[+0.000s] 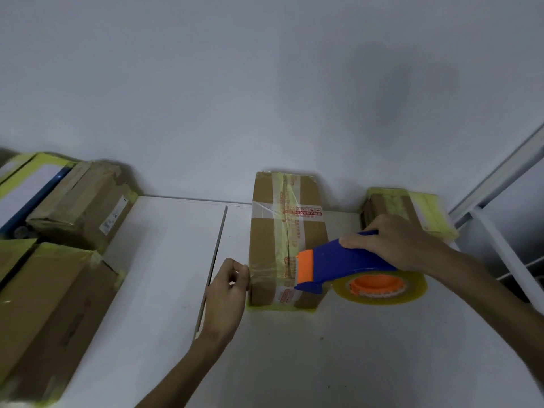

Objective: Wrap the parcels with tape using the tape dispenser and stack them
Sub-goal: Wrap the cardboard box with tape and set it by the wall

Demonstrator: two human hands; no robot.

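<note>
Two hands are at work on one parcel point(282, 231), which lies on the white table point(294, 348) with its far end against the wall point(265, 83). From my seat I see it runs lengthwise away from the camera, brown card with yellowish tape down its middle and a clear strip with red print across it.

The right hand point(394, 242) grips the blue handle of the dispenser point(347, 260), fingers wrapped over the top. The dispenser sits at the parcel's near right corner: its orange front end lies over the parcel's top, just right of the middle tape, while the roll point(412, 290) with its orange hub hangs off the right side, just above the table.

The left hand point(228, 290) is on the opposite side, at the parcel's near left edge. Its fingers point(241, 272) are curled in towards the thumb and touch the edge where a clear band point(265, 275) crosses the top. Whether they pinch a tape end or only press on the card, I cannot tell.

Behind the right hand, against the wall, stands a second parcel point(388, 203) edged in yellow tape, well apart from the first. At the far left are more taped parcels: one point(79, 204) lies tilted near the wall, and a long one point(50, 313) lies nearer the camera.
</note>
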